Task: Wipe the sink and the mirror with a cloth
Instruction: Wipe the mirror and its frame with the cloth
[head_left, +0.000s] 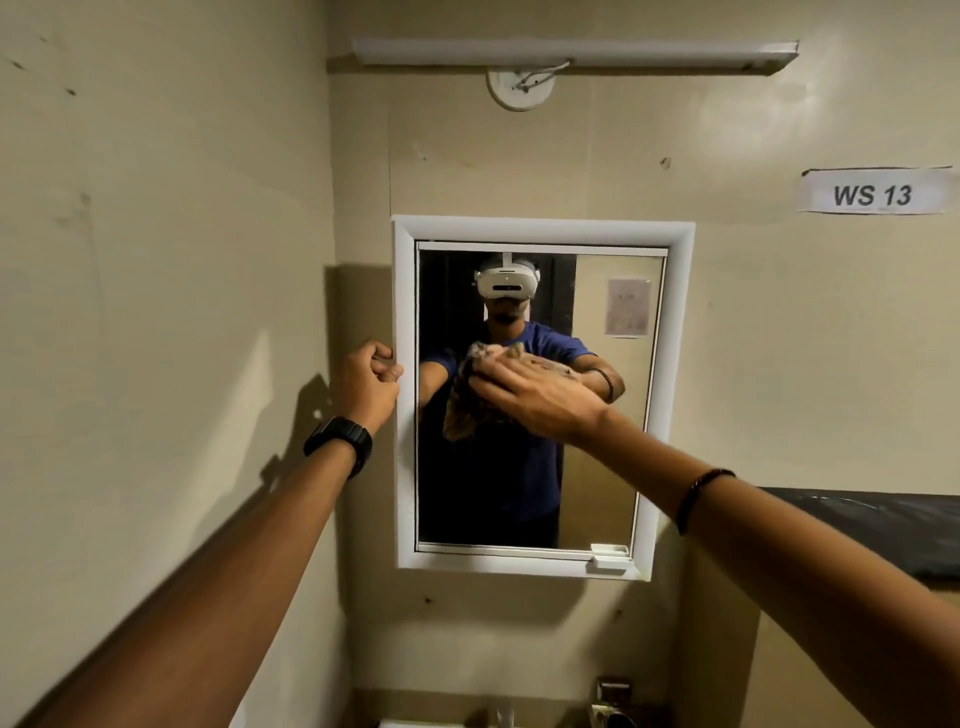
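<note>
A white-framed mirror (670, 395) hangs on the beige wall ahead. My right hand (540, 397) lies flat against the glass near its middle left, pressing a brown patterned cloth (460, 415) onto it; part of the cloth hangs below my fingers. My left hand (366, 382) grips the mirror frame's left edge with curled fingers, a black watch on the wrist. The mirror reflects a person in a blue shirt. Only a sliver of the white sink (415, 723) shows at the bottom edge, under a tap (503, 717).
A tube light fitting (571, 52) runs above the mirror. A paper label "WS 13" (872, 192) is stuck on the wall to the right. A dark ledge (883, 525) juts out at right. A small metal holder (613, 699) sits low on the wall.
</note>
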